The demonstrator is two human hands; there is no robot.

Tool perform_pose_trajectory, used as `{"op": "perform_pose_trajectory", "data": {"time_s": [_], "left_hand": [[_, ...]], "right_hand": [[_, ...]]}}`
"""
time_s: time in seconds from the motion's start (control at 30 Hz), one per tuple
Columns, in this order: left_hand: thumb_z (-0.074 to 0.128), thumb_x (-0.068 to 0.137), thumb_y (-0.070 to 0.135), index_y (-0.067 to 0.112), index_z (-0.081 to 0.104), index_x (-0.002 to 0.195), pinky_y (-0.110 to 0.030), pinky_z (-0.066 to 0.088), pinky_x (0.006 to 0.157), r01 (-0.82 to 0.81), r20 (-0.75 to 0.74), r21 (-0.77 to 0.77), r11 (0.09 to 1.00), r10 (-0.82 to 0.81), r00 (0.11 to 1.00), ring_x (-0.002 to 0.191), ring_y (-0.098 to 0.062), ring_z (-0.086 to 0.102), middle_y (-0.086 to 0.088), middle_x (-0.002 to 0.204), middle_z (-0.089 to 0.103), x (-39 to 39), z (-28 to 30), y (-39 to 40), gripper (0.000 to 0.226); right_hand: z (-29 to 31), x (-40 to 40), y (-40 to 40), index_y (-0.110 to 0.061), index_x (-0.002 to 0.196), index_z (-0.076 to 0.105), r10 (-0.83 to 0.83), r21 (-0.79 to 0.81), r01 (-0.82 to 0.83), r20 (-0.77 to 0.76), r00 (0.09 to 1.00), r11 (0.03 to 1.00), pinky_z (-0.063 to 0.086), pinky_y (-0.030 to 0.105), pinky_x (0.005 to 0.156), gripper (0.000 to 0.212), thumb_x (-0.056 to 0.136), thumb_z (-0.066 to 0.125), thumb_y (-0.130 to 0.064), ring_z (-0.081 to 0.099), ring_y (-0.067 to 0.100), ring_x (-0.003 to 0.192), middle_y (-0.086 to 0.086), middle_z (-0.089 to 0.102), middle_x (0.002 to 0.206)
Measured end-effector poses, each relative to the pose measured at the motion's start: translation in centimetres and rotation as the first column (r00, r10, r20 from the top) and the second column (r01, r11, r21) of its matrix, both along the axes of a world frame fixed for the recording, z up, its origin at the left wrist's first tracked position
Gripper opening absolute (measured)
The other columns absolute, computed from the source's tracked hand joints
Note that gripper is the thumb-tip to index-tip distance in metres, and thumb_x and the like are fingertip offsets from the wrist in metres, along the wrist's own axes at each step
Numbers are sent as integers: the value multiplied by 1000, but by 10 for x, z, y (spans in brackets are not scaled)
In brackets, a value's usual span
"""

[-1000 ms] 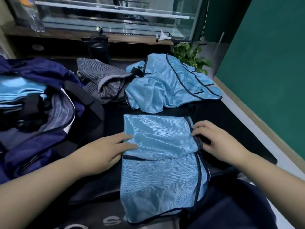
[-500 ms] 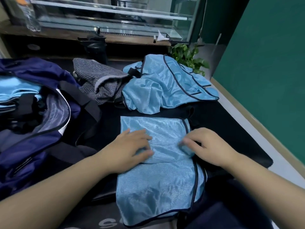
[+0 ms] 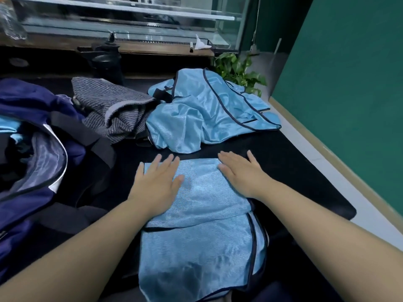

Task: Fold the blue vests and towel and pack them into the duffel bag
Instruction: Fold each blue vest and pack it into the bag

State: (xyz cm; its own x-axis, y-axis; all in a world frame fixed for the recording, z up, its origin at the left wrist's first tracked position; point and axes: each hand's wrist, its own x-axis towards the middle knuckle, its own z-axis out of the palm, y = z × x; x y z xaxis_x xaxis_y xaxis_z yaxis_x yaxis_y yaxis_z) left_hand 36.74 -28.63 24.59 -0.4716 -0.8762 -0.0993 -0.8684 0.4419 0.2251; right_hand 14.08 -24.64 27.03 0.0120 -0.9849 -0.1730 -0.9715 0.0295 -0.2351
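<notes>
Your left hand (image 3: 156, 184) and right hand (image 3: 238, 173) press flat, fingers straight, on the half-folded blue vest (image 3: 200, 225) on the counter (image 3: 294, 171). This shiny fabric probably slides; lifting carelessly could undo the fold.

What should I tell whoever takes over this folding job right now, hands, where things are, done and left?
Left hand and right hand: both open, flat, pressing the far fold of the vest on the mat.
Crumpled vests lie beyond it, unfolded; the grey striped towel sits bunched to their left.
Duffel bag is open at far left, with blue fabric already inside.
Done: near vest partly folded.
Left: finish that fold, pack it, then fold and pack the crumpled vests and towel.
</notes>
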Motion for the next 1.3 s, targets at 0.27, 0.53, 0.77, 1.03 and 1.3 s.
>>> {"op": "perform_pose_trajectory", "data": {"time_s": [0.27,0.53,0.77,1.03,1.3], "left_hand": [[61,89,43,19,48,94,-39,37,94,-169,-144,87,982,181,973,107,-23,41,-1,111,40,14,18,-44,28],[65,85,45,21,49,72,-33,40,80,-47,10,205,978,46,999,92,-23,48,-3,94,48,27,39,-76,32],[70,85,27,18,55,89,-28,35,64,41,-72,82,996,-35,997,79,-16,53,2,86,59,34,48,-69,18],[59,92,16,15,59,87,-34,37,72,-149,-409,-290,945,19,912,85,-21,51,1,87,57,40,76,-47,5],[63,89,12,19,63,95,-32,47,82,-17,-641,-222,975,-133,756,90,-10,62,11,96,67,65,85,25,9]], "right_hand": [[41,-9,-37,-30,143,36,23,224,9,-138,990,974,4,56,114,45,99,45,-30,29,25,137,1,35,146],[52,10,-51,-10,114,55,137,286,-34,-350,927,958,41,35,82,27,92,53,-26,51,28,103,9,53,123],[59,5,-41,-5,100,58,27,195,5,-163,986,981,38,30,59,17,87,51,-12,52,23,75,10,60,93],[68,6,-30,-16,84,40,-75,-400,40,-72,995,916,26,34,73,13,84,51,-10,43,23,81,0,44,85],[68,-12,23,-19,72,37,107,-675,-138,-87,990,725,23,33,65,28,66,60,-4,40,26,70,1,44,73]]}}
